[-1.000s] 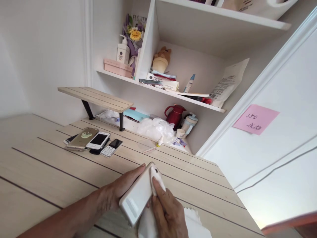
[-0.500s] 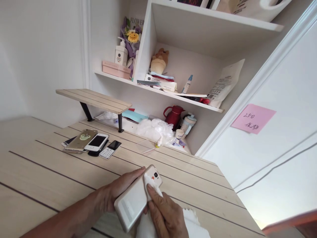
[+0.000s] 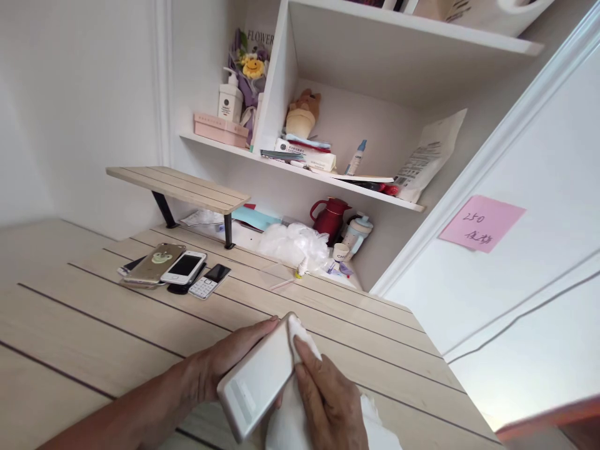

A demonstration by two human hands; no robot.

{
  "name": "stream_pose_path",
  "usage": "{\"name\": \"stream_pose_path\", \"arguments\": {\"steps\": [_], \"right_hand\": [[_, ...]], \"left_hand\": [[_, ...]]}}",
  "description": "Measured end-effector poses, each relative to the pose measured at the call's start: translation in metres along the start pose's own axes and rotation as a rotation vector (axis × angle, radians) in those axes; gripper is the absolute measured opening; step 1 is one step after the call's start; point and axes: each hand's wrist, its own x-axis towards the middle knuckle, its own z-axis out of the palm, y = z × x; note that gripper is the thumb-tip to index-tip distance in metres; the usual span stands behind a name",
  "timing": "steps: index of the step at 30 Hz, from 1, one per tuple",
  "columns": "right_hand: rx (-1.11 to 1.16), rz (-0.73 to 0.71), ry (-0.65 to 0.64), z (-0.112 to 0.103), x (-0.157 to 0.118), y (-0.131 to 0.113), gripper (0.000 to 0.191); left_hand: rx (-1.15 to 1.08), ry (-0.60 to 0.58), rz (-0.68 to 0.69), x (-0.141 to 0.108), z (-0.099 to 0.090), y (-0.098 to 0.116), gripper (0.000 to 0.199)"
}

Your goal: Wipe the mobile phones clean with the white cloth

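A smartphone [image 3: 257, 375] with a pale gold back is tilted above the table, its back facing up. My left hand [image 3: 234, 356] grips it along its left edge, with fingertips showing under the right side. My right hand [image 3: 328, 394] pinches a white cloth [image 3: 288, 415] and presses it on the phone's upper right corner. The cloth covers the camera there and hangs down below my fingers. Farther left on the table lie a gold phone [image 3: 154, 265] with a frog-like sticker, a white phone [image 3: 184, 269] and a white keypad phone [image 3: 210, 281].
A small wooden riser [image 3: 182, 187] on black legs stands at the back left. Crumpled clear plastic [image 3: 295, 247], a small bottle [image 3: 300, 269], a red jug [image 3: 330, 220] and a cup [image 3: 340, 252] line the back. Above are loaded shelves [image 3: 300, 164]; a pink note [image 3: 482, 223] sticks to the right wall.
My right hand and the cloth have slid right and slightly down over the phone's top corner, now hiding the camera. My left hand keeps its hold on the phone.
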Motion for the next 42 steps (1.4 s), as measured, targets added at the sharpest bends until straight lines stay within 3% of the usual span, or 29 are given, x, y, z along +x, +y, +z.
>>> {"name": "stream_pose_path", "arguments": {"steps": [5, 11, 16, 21, 26, 30, 36, 40, 42], "right_hand": [[-0.053, 0.109, 0.077, 0.003, -0.003, 0.005, 0.041], [-0.05, -0.061, 0.058, 0.007, -0.004, 0.005, 0.04], [-0.09, 0.071, 0.094, 0.0, 0.0, 0.003, 0.041], [-0.036, 0.013, 0.075, 0.005, -0.004, 0.003, 0.041], [-0.051, 0.193, 0.123, 0.002, -0.003, 0.002, 0.04], [0.035, 0.226, 0.137, 0.001, -0.002, 0.001, 0.042], [0.246, 0.472, 0.012, -0.004, 0.004, 0.009, 0.046], [0.207, 0.43, 0.092, -0.005, 0.003, 0.001, 0.043], [0.18, 0.418, 0.067, -0.006, 0.003, -0.001, 0.041]], "left_hand": [[-0.042, 0.047, 0.035, 0.002, -0.001, -0.003, 0.059], [-0.013, 0.002, 0.029, 0.004, -0.004, -0.003, 0.065], [-0.029, 0.054, 0.057, 0.0, 0.003, -0.004, 0.054], [0.009, 0.075, 0.075, 0.002, 0.002, -0.006, 0.061], [0.093, 0.138, 0.115, 0.002, 0.005, -0.007, 0.05], [0.266, 0.114, 0.171, -0.001, 0.006, -0.008, 0.053], [0.814, 0.146, 0.353, -0.013, 0.018, -0.004, 0.06], [0.895, 0.095, 0.351, -0.015, 0.021, -0.008, 0.061], [0.918, 0.103, 0.344, -0.014, 0.02, -0.01, 0.061]]}}
